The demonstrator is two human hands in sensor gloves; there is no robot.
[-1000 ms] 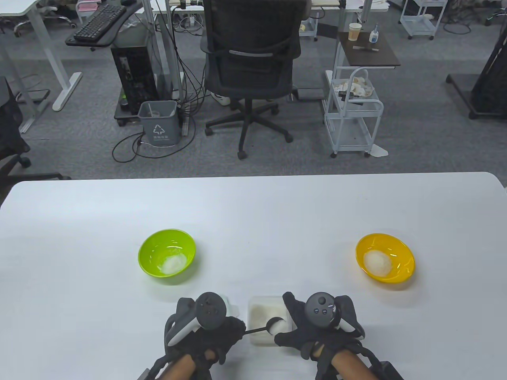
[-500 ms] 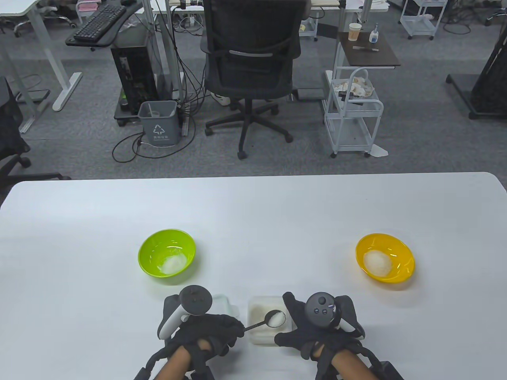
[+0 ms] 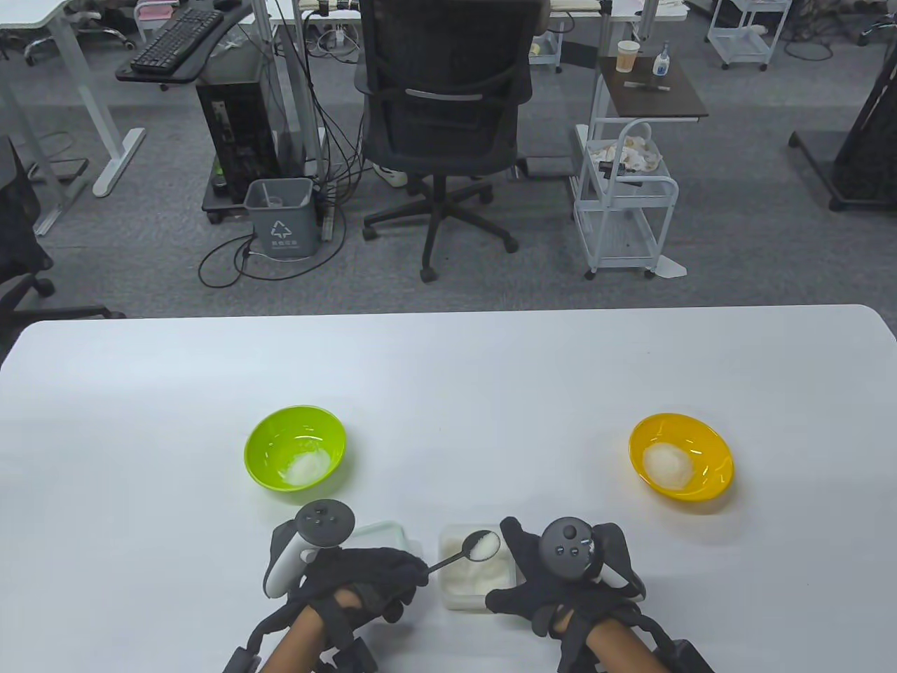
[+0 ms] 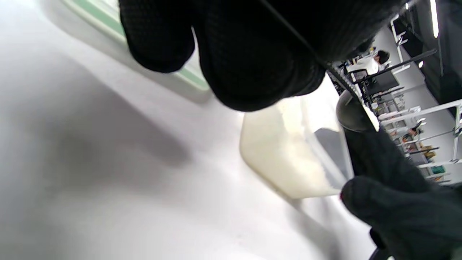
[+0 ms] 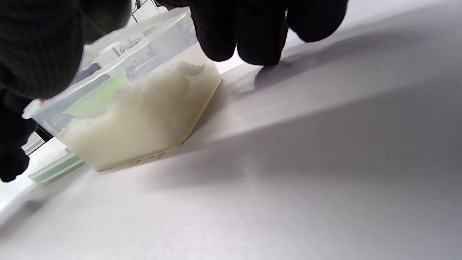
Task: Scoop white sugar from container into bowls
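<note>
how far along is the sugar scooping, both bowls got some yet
Done: green bowl and yellow bowl each hold a sugar mound. In hand: left hand holds a loaded spoon above the container, which the right hand grips. Left: tipping this scoop into a bowl.

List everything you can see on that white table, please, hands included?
Table: one, white, fills the foreground.
Green bowl: one, left of centre, some sugar inside.
Orange bowl: one, right side, sugar inside.
Container: one, clear plastic, near edge, holding white sugar.
Lid: one, pale, green-edged, left of the container.
Spoon: one, metal, heaped with sugar, above the container.
Left hand: black glove, holds the spoon's handle.
Right hand: black glove, at the container's right side.
</note>
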